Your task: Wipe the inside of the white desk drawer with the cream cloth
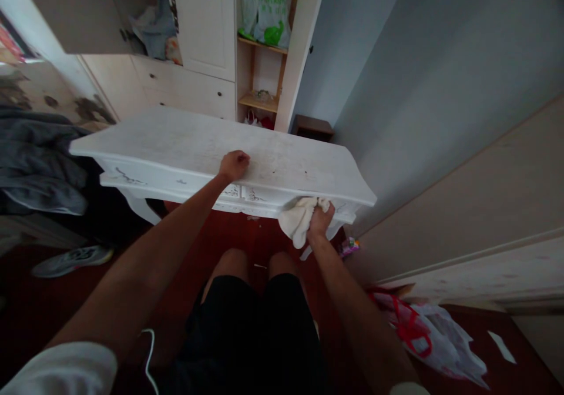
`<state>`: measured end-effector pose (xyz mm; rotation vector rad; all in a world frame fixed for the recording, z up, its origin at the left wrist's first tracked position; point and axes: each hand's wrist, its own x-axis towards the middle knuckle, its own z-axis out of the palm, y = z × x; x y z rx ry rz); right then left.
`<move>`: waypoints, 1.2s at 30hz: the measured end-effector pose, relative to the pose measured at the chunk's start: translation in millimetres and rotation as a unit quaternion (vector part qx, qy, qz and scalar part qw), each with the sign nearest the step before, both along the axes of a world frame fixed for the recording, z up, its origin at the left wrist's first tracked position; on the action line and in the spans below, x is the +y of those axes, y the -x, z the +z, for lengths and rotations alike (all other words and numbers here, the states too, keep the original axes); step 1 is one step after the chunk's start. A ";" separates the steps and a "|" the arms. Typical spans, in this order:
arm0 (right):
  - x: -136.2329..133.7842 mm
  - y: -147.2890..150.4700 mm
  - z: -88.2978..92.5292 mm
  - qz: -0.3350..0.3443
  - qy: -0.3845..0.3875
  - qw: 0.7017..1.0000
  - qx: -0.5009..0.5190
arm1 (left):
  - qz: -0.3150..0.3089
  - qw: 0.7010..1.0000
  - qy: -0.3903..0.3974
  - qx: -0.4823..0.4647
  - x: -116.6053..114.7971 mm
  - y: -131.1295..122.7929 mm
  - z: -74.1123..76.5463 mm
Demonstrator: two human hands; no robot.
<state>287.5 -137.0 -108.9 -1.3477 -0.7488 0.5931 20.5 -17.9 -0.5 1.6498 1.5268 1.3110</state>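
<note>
A white dressing table with a wavy front edge and carved drawer fronts stands before me, its top marked with greyish smudges. My left hand rests at the front edge of that top, fingers curled in, with nothing visible in them. Lower and to the right, my right hand grips a cream-coloured cloth. The bunched cloth lies against the front drawer face near the right end and hangs below it. Part of the drawer front behind the cloth is hidden.
Behind stands a white wardrobe with open doors and a plastic bag on its shelf. Grey clothes are heaped at left, above a sneaker. A bag with red handles lies at right. A white cable runs below.
</note>
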 end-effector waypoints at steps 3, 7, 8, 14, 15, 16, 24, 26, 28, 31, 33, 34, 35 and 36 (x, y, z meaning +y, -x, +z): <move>16.3 58.6 -5.0 -0.093 0.034 0.995 -0.023 | 0.004 0.999 0.021 0.045 8.8 6.5 -15.4; 24.5 104.1 -10.6 -0.169 0.027 0.982 -0.075 | -0.003 0.994 0.064 0.084 14.5 7.0 -15.3; 23.9 110.0 -13.0 -0.175 0.021 0.981 -0.083 | 0.004 0.993 0.071 0.093 15.2 6.5 -13.7; 5.2 147.7 -36.4 -0.015 -0.004 0.991 -0.129 | 0.052 0.982 0.101 0.153 10.5 0.8 -4.2; 2.1 157.3 -39.8 0.020 -0.014 0.990 -0.138 | 0.056 0.979 0.102 0.165 9.0 -0.1 -3.0; -0.2 167.2 -42.6 0.049 -0.024 0.988 -0.146 | 0.057 0.977 0.102 0.176 7.6 -0.8 -2.0; 3.2 180.6 -44.2 0.177 -0.007 0.960 -0.216 | 0.057 0.977 0.106 0.175 6.2 2.4 -0.8; 0.3 155.2 -40.7 0.225 0.015 0.931 -0.286 | 0.049 0.979 0.118 0.160 10.2 3.5 -0.8; -5.9 122.8 -34.3 0.267 0.058 0.883 -0.382 | 0.063 0.976 0.132 0.162 14.6 2.5 -0.6; -16.4 69.2 -20.3 0.280 0.146 0.792 -0.522 | 0.122 0.962 0.132 0.204 17.8 -3.6 -1.2; -21.9 33.1 -10.3 0.267 0.202 0.731 -0.594 | 0.153 0.952 0.108 0.243 16.4 -9.0 -2.6; -24.1 15.1 -5.8 0.255 0.225 0.704 -0.623 | 0.160 0.948 0.096 0.260 15.0 -11.3 -3.4; -26.1 -2.6 -1.7 0.239 0.244 0.682 -0.646 | 0.162 0.944 0.087 0.273 13.4 -13.0 -4.1; -28.0 -20.1 2.1 0.223 0.260 0.666 -0.663 | 0.162 0.942 0.084 0.282 11.8 -14.2 -4.7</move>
